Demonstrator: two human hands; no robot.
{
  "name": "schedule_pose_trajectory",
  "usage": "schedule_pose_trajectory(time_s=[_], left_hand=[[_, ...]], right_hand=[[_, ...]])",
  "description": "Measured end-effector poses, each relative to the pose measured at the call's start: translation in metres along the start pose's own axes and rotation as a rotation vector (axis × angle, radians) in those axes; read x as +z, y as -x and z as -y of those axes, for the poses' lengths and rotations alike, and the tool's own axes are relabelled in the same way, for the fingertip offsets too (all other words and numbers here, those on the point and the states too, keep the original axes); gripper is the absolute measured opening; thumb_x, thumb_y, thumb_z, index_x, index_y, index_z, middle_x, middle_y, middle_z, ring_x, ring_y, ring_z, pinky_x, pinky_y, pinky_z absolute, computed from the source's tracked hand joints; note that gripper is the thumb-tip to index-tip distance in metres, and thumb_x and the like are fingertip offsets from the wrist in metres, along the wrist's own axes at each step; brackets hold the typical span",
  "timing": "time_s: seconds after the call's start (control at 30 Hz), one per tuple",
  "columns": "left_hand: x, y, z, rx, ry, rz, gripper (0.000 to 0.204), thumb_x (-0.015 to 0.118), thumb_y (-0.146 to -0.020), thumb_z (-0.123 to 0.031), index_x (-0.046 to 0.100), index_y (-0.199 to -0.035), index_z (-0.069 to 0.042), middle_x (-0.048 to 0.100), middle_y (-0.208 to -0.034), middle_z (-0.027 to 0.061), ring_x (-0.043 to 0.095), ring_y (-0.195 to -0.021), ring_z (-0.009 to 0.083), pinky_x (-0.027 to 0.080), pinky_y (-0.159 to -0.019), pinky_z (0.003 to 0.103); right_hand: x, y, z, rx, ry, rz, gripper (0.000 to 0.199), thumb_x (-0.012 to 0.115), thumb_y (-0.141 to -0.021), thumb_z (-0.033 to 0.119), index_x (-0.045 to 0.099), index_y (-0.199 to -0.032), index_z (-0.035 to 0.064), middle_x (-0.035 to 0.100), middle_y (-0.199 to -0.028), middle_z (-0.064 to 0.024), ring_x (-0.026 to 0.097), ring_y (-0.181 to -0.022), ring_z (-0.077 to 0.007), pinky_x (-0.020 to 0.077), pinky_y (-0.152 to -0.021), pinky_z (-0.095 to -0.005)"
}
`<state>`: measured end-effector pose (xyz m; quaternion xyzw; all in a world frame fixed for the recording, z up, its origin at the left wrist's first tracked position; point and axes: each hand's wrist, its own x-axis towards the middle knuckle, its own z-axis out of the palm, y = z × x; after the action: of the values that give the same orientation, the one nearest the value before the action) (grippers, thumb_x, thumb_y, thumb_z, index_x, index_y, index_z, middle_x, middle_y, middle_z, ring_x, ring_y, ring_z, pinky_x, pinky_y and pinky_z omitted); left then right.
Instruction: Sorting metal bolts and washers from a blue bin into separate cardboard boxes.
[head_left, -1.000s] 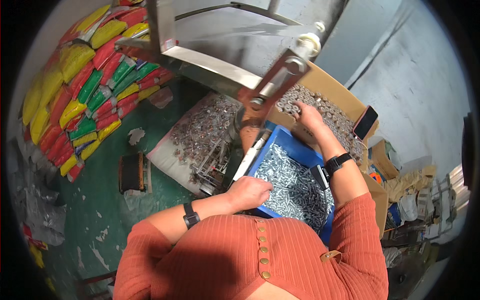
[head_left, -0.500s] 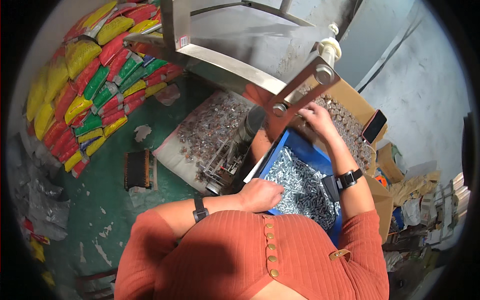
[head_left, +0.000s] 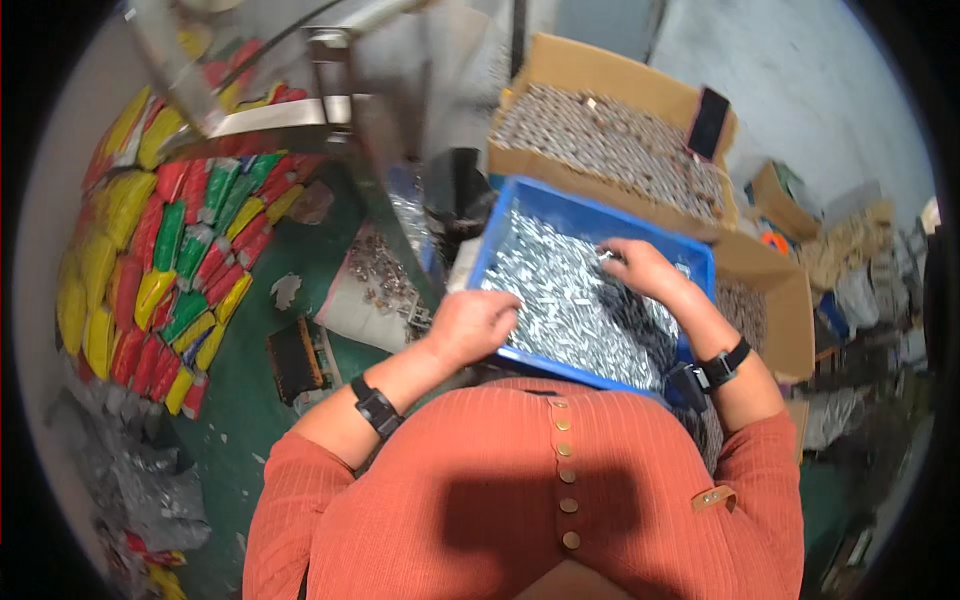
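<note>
A blue plastic bin (head_left: 598, 205) in front of me holds a heap of small, shiny metal pins (head_left: 560, 290), too small to tell their exact kind. At its near left side, my left hand (head_left: 475, 325) rests by the rim, fingers curled inward over the edge of the heap. Whatever lies between those fingers is hidden. Over the right part of the heap, my right hand (head_left: 640, 270) has its fingers bent and drawn together. A small pale glint shows at its fingertips, seemingly one of the metal pieces.
Behind the bin, a cardboard box (head_left: 610, 65) contains rows of small brownish parts, with a phone (head_left: 708, 123) at its right corner. Another open carton (head_left: 790, 320) stands to the right. A blurred metal frame (head_left: 335, 85) rises at upper left, near stacked colourful bags (head_left: 150, 270).
My right hand has come back from beside the metal lever to above the pins. My left hand has shifted to the bin's left rim. The view has turned, carrying the frame leftward.
</note>
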<state>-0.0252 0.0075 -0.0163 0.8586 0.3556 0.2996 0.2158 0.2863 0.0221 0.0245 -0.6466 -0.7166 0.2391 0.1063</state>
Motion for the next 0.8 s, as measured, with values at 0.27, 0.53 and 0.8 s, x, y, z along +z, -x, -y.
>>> schedule_pose_trajectory(time_s=[0.27,0.53,0.8], left_hand=[[0.006,-0.008,-0.007,-0.009,-0.016,-0.022,0.017,0.060,-0.081,-0.014,0.073,-0.090,-0.007,0.070,-0.086,0.0151,0.068,-0.078,0.0328,0.055,-0.070,0.039],[0.006,-0.006,-0.014,-0.067,-0.048,-0.006,0.017,0.061,-0.083,-0.010,0.072,-0.095,-0.003,0.070,-0.082,0.0142,0.068,-0.068,0.0221,0.052,-0.064,0.031],[0.003,-0.007,-0.020,-0.097,-0.010,-0.016,0.018,0.061,-0.082,-0.015,0.072,-0.093,-0.006,0.070,-0.085,0.0163,0.068,-0.076,0.0307,0.053,-0.070,0.037]], right_hand=[[0.065,0.111,-0.065,-0.119,0.277,0.091,0.057,0.076,-0.076,0.015,0.055,-0.129,0.0106,0.053,-0.112,-0.0222,0.055,-0.107,-0.0418,0.0468,-0.095,-0.0440],[0.070,0.098,-0.075,-0.186,0.228,0.114,0.024,0.062,-0.079,-0.001,0.063,-0.102,0.0026,0.060,-0.099,-0.0242,0.061,-0.096,-0.0414,0.0504,-0.083,-0.0461],[0.067,0.080,-0.084,-0.263,0.204,-0.023,0.010,0.059,-0.081,0.005,0.066,-0.081,-0.0010,0.063,-0.081,-0.0247,0.063,-0.082,-0.0413,0.0493,-0.072,-0.0476]])
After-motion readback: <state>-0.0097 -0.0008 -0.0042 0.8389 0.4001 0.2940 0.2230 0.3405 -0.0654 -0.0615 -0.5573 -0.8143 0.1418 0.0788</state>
